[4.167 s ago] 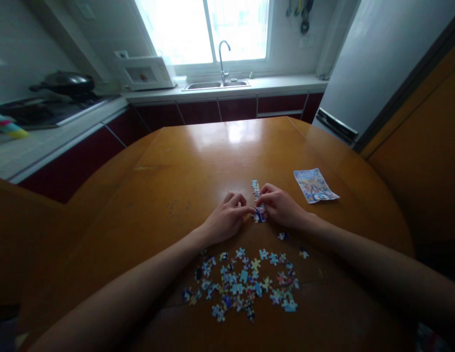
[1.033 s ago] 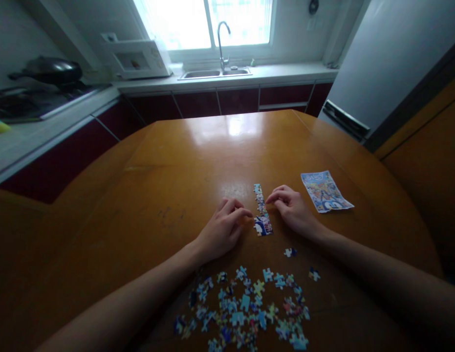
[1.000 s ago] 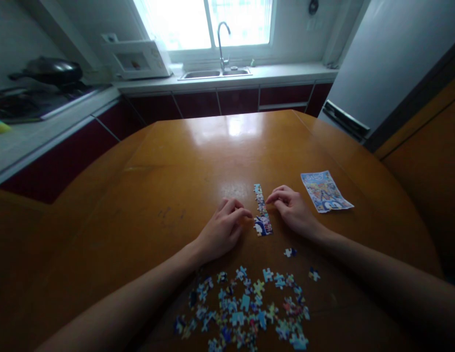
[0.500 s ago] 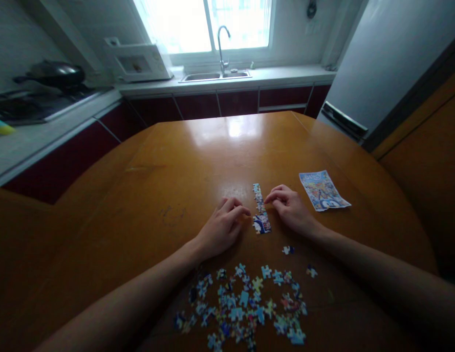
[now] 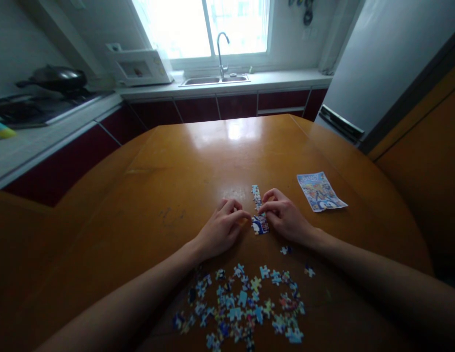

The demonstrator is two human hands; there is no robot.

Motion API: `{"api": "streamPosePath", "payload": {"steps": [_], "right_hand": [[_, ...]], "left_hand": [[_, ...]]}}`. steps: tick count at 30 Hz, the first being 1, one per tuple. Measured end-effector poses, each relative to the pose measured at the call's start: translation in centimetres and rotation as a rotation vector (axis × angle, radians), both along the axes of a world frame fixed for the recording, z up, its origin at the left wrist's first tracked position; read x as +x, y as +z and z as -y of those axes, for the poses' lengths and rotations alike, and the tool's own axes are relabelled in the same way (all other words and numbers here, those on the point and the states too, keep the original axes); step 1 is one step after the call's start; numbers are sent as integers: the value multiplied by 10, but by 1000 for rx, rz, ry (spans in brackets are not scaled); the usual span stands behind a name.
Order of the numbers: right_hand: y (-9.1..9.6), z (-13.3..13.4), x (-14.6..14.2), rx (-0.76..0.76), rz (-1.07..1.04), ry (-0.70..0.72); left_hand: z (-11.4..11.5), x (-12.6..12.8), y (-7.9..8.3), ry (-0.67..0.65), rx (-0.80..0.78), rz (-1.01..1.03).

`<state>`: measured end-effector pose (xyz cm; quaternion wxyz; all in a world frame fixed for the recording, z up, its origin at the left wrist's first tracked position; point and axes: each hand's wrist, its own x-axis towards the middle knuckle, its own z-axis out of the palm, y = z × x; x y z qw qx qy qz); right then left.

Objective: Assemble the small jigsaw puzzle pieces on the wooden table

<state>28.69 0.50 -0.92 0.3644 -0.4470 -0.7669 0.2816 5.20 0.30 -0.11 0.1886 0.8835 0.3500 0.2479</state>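
A narrow strip of joined jigsaw puzzle pieces (image 5: 256, 195) lies on the table, with a wider joined block (image 5: 260, 225) at its near end. My left hand (image 5: 224, 227) rests at the left side with curled fingers, its fingertips against the block's upper left edge. From the right, my right hand (image 5: 288, 217) reaches in with bent, closed fingers. Its fingertips press on the joined pieces where strip and block meet, covering part of them. Just below that hand lies a loose white and blue puzzle piece (image 5: 285, 250).
Many loose puzzle pieces (image 5: 243, 298) are spread near my forearms. Another single piece (image 5: 310, 271) sits to their right. A printed picture sheet (image 5: 321, 191) lies right of my right hand on the wooden table (image 5: 176, 166). Beyond are a sink (image 5: 201, 80) and a microwave (image 5: 141, 67).
My right hand's fingertips have moved slightly left and toward me, from the strip's right edge onto the joined pieces. My left hand stays nearly still. The view has shifted slightly.
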Motion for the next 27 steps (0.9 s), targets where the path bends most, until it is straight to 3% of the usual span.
{"api": "streamPosePath", "payload": {"steps": [11, 17, 27], "right_hand": [[3, 5, -3, 54, 95, 97], [4, -5, 5, 57, -85, -33], [10, -11, 13, 27, -64, -118]], "left_hand": [[-1, 0, -2, -6, 34, -16], [-1, 1, -2, 16, 12, 10], [-3, 2, -1, 54, 6, 80]]}}
